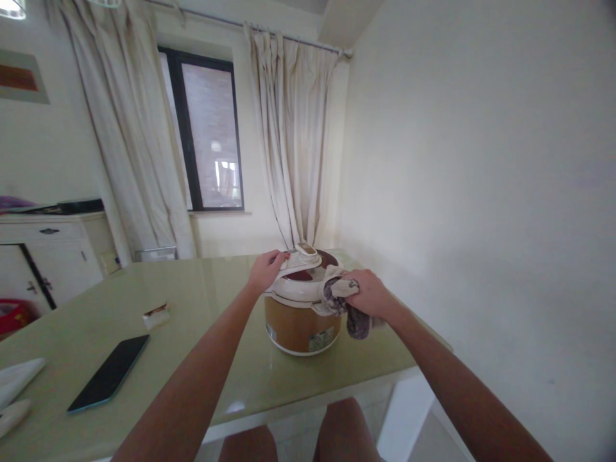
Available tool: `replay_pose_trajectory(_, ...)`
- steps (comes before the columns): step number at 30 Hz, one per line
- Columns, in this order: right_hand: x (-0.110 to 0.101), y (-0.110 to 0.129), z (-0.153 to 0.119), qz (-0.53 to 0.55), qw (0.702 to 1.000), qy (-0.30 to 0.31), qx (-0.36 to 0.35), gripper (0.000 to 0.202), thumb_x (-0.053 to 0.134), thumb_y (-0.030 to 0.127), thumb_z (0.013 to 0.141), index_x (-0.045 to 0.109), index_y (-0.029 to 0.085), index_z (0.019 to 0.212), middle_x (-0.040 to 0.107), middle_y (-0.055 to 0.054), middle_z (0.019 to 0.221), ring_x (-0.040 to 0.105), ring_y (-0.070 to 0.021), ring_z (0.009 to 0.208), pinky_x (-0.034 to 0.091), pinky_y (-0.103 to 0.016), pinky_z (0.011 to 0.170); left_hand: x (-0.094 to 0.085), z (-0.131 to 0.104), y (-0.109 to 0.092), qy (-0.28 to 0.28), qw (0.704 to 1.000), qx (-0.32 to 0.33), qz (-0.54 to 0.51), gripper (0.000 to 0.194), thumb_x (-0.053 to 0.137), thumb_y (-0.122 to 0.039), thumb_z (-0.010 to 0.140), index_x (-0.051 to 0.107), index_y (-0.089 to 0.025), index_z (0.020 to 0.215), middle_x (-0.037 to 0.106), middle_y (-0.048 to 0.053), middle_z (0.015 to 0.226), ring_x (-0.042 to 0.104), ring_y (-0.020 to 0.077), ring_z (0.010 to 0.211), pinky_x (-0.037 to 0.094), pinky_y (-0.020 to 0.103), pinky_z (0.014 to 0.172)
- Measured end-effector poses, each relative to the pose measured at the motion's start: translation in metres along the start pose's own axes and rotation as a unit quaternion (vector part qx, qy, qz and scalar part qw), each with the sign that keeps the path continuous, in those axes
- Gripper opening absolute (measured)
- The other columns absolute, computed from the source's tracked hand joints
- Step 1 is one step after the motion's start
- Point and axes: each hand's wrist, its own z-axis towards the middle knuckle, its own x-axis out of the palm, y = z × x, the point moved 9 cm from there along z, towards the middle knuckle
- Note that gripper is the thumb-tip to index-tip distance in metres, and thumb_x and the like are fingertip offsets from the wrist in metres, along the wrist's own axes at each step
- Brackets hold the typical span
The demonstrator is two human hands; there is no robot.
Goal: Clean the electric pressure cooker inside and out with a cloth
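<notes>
A rice cooker (293, 324) with a brown body and a white and dark red lid stands upright on the table, its lid down. On the lid's left side, my left hand (265, 271) is closed around the white handle (293, 262). My right hand (370, 292) grips a bunched grey and white cloth (332, 292), pressed against the right side of the lid's rim. Part of the cloth hangs below that hand, beside the cooker's body. My left fingertips show only in part.
The pale green glossy table (202, 366) meets a white wall at right. Toward the left lie a dark phone (110, 372), a small white item (156, 316) and white objects (19, 382) at the edge. Beyond are curtains (298, 128) and a white cabinet (58, 250).
</notes>
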Motion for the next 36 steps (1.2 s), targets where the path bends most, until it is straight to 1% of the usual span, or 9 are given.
replay_pose_trajectory(4,-0.001,-0.007,-0.003,-0.039,0.999,0.01,0.012,0.008,0.064,0.019,0.078,0.07,0.02,0.072,0.074,-0.007,0.079,0.065,-0.0197,0.074,0.044,-0.031,0.07,0.001,0.0,0.0,-0.001,1.0,-0.002,0.001,0.04,0.047,-0.045,0.094,0.081,-0.024,0.097,0.081,0.002,0.114,0.071,0.0236,0.109,0.051,0.035,0.101)
replay_pose_trajectory(9,0.012,0.048,-0.006,-0.045,0.995,0.011,-0.088,0.011,0.069,0.03,0.073,0.072,0.022,0.08,0.074,-0.006,0.089,0.065,-0.0219,0.084,0.044,-0.031,0.077,-0.001,0.0,-0.003,-0.005,1.0,-0.004,0.017,0.043,0.045,-0.046,0.094,0.081,-0.023,0.098,0.081,0.003,0.114,0.072,0.0241,0.107,0.051,0.035,0.099)
replay_pose_trajectory(11,0.017,0.057,-0.006,-0.013,0.994,0.005,-0.108,0.012,0.069,0.031,0.071,0.071,0.022,0.079,0.073,-0.005,0.087,0.065,-0.022,0.084,0.044,-0.032,0.077,-0.001,-0.001,-0.004,-0.005,1.0,-0.002,0.015,0.043,0.045,-0.046,0.093,0.081,-0.023,0.098,0.081,0.003,0.113,0.072,0.0243,0.107,0.051,0.035,0.098)
replay_pose_trajectory(14,0.021,0.038,-0.003,0.11,0.99,0.0,-0.091,0.007,0.064,0.025,0.067,0.065,0.02,0.072,0.068,-0.002,0.076,0.061,-0.0186,0.074,0.043,-0.03,0.072,-0.002,-0.001,-0.003,-0.004,1.0,0.004,0.002,0.043,0.046,-0.047,0.093,0.081,-0.022,0.097,0.082,0.003,0.112,0.072,0.0245,0.107,0.051,0.035,0.098)
replay_pose_trajectory(19,0.016,-0.029,0.002,0.267,0.964,0.006,0.007,0.004,0.055,0.017,0.062,0.054,0.02,0.06,0.054,0.002,0.06,0.048,-0.015,0.06,0.038,-0.028,0.059,0.0,0.0,0.002,0.003,1.0,-0.003,-0.011,0.044,0.047,-0.051,0.093,0.081,-0.023,0.099,0.081,0.003,0.116,0.071,0.0251,0.111,0.05,0.035,0.102)
replay_pose_trajectory(23,-0.015,-0.035,0.013,0.296,0.954,-0.036,0.011,0.004,0.063,0.019,0.066,0.061,0.022,0.067,0.063,0.0,0.068,0.055,-0.0185,0.066,0.043,-0.029,0.061,-0.001,0.0,0.006,-0.005,0.999,-0.016,-0.036,0.063,0.032,-0.058,0.099,0.082,-0.021,0.099,0.08,0.007,0.117,0.07,0.0267,0.117,0.046,0.038,0.11)
replay_pose_trajectory(26,-0.024,-0.015,0.028,0.268,0.96,-0.073,0.027,0.01,0.064,0.028,0.077,0.07,0.023,0.083,0.073,-0.002,0.082,0.065,-0.0225,0.078,0.051,-0.032,0.071,-0.002,-0.001,0.006,-0.004,0.998,-0.021,-0.052,0.072,0.024,-0.063,0.102,0.082,-0.021,0.1,0.08,0.008,0.117,0.069,0.027,0.118,0.043,0.04,0.114)
replay_pose_trajectory(31,0.009,0.053,0.055,0.029,0.998,-0.053,0.033,0.024,0.068,0.038,0.082,0.076,0.024,0.099,0.078,-0.007,0.096,0.07,-0.0261,0.092,0.05,-0.033,0.081,-0.001,-0.004,0.005,0.008,0.997,-0.023,-0.072,0.08,0.014,-0.066,0.103,0.081,-0.021,0.105,0.081,0.007,0.111,0.071,0.0262,0.112,0.048,0.04,0.108)
replay_pose_trajectory(36,0.018,0.109,0.075,-0.123,0.986,-0.108,-0.019,0.027,0.066,0.029,0.085,0.072,0.018,0.109,0.074,-0.016,0.113,0.063,-0.0309,0.112,0.048,-0.039,0.094,-0.006,-0.005,0.004,-0.006,0.998,-0.022,-0.067,0.081,0.009,-0.067,0.103,0.075,-0.022,0.114,0.079,0.008,0.112,0.07,0.026,0.11,0.049,0.04,0.105)
